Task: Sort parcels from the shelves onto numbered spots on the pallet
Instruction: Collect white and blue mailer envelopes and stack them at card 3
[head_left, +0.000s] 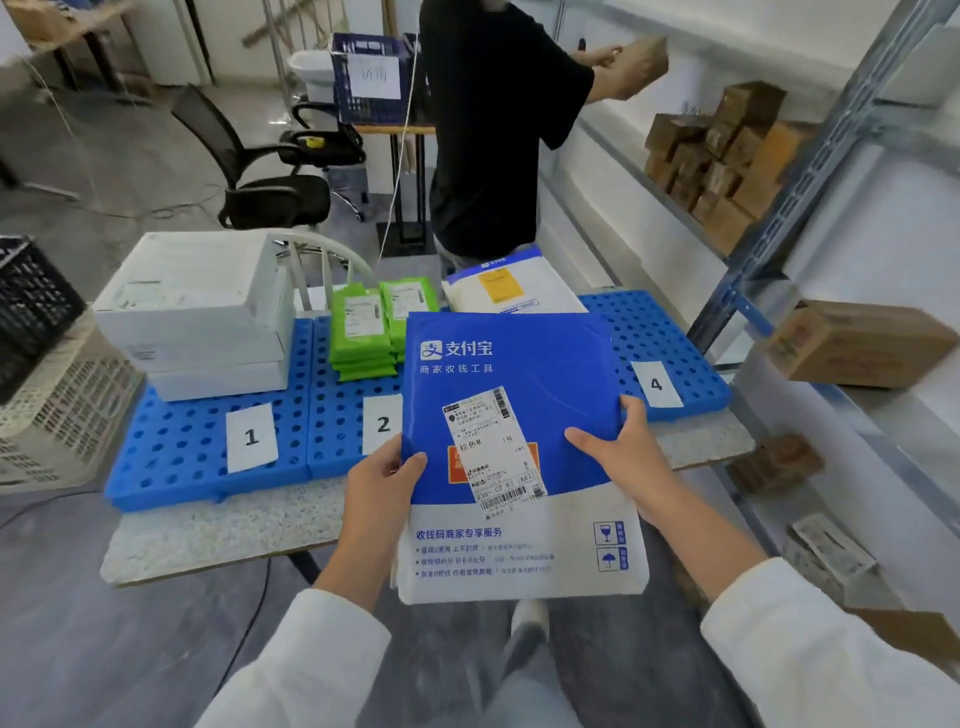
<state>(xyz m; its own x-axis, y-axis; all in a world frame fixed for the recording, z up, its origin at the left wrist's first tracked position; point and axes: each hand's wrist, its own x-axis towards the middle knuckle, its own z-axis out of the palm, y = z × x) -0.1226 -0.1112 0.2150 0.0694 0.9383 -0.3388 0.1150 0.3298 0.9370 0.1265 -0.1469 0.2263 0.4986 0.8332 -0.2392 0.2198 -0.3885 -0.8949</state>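
Note:
I hold a flat blue-and-white parcel (514, 415) with a shipping label in front of me, over the near edge of the blue pallet (182, 447). My left hand (382, 475) grips its left edge and my right hand (621, 441) grips its right edge. Paper labels 1 (251, 436), 2 (383, 423) and 4 (656, 384) lie on the pallet. White boxes (197, 312) are stacked behind label 1, green packets (379, 325) behind label 2, and a white-and-blue mailer (509, 283) lies behind my parcel. The spot under my parcel is hidden.
A metal shelf (810, 171) on the right carries brown cartons (852, 343). Another person in a black shirt (493, 130) stands behind the pallet, reaching to the shelf with a box. Crates (47, 364) stand at left, and an office chair (260, 171) behind.

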